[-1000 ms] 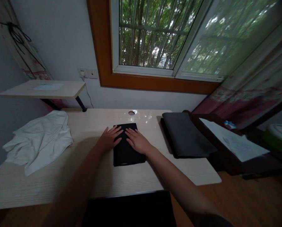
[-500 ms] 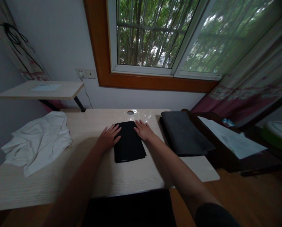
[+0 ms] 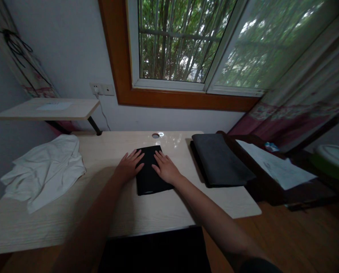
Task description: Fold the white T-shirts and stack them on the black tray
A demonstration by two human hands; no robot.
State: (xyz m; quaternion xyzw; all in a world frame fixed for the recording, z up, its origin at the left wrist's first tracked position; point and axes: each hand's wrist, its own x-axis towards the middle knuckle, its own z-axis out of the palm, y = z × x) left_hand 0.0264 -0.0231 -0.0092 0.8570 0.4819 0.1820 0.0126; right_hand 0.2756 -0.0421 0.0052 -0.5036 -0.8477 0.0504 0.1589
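A flat black folded item (image 3: 150, 180), cloth or thin sheet by its look, lies on the light wooden desk (image 3: 163, 212) in front of me. My left hand (image 3: 129, 165) rests flat along its left edge, fingers spread. Over its right side, my right hand (image 3: 165, 167) lies palm down with the fingers stretched out and touching its surface. Part of the right edge is hidden under my right hand and wrist. Neither hand grips anything.
A crumpled white cloth (image 3: 49, 167) lies at the left under a raised shelf (image 3: 81, 108). To the right is a stack of dark grey folded material (image 3: 219, 159). Beyond it, a white paper (image 3: 274, 165) lies on dark furniture. A window (image 3: 183, 45) is behind the desk.
My right hand has slid from the item's upper right corner inward and toward me, onto its right side. My left hand stays in about the same place.
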